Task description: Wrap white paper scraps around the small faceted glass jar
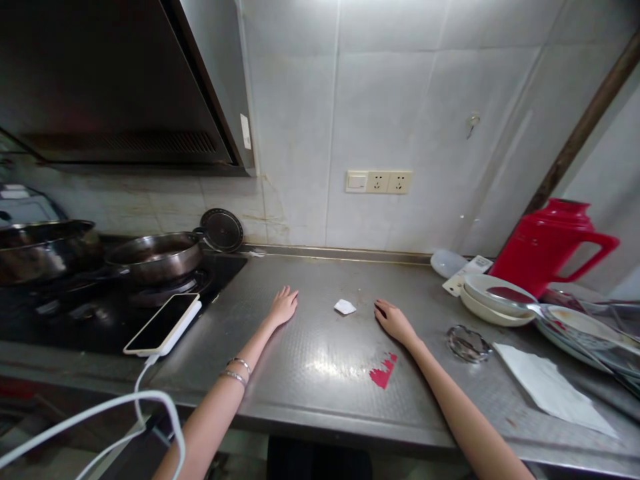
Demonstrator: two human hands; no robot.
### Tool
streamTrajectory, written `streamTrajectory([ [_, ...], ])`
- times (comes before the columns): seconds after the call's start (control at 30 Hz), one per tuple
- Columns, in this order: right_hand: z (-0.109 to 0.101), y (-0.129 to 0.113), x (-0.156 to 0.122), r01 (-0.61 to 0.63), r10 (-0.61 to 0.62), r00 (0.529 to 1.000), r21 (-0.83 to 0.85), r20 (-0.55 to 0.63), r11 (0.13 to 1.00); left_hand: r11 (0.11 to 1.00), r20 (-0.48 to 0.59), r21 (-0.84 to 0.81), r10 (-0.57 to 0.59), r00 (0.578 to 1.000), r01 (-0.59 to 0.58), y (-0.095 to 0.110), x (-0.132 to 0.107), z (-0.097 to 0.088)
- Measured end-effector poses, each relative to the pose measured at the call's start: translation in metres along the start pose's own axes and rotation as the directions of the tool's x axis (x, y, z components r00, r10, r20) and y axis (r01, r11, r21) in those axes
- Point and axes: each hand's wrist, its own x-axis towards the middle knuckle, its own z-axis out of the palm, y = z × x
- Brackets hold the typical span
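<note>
Near the middle of the frame, the left hand (285, 306) lies palm down on the grey, textured metal tabletop (285, 380), its fingers stretched out, slightly spread and holding nothing; right of the middle, the right hand (395, 320) rests palm down too, its fingers loosely bent, with nothing to be seen in them; a small, flat, white scrap (345, 307) lies between the two hands, touching neither; lower in the frame is a jagged, flat, red scrap (383, 373); at the right, a clear, round, glass-like dish (469, 344) sits just beside a flat white sheet (553, 387), below stacked pale bowls (493, 310) and a red, handled jug (543, 247); at the left, a white-edged, black-screened phone (163, 323) with a white cable (137, 393) lies near a round steel pan (157, 260) on the black stove (65, 327).
</note>
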Motion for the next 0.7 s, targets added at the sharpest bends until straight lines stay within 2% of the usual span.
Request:
streamTrajectory([
  [0.3,-0.002,-0.001,-0.001,-0.013,0.014,1.0,0.025,-0.026,1.0,1.0,-0.02,0.023,0.019,1.0,-0.018,-0.002,0.002,0.003],
  [0.5,-0.011,-0.012,-0.005,0.023,-0.02,0.997,0.042,-0.073,0.999,1.0,-0.08,0.021,0.021,0.997,-0.019,0.004,0.0,-0.002],
  [0.63,-0.033,-0.027,-0.021,0.064,-0.055,0.989,0.061,-0.136,0.996,0.998,-0.108,0.016,0.058,0.993,-0.057,0.014,-0.001,-0.007],
  [0.7,-0.056,-0.03,-0.034,0.121,-0.082,0.96,0.13,-0.269,0.984,0.995,-0.112,0.012,0.097,0.989,-0.096,0.025,-0.002,-0.008],
])
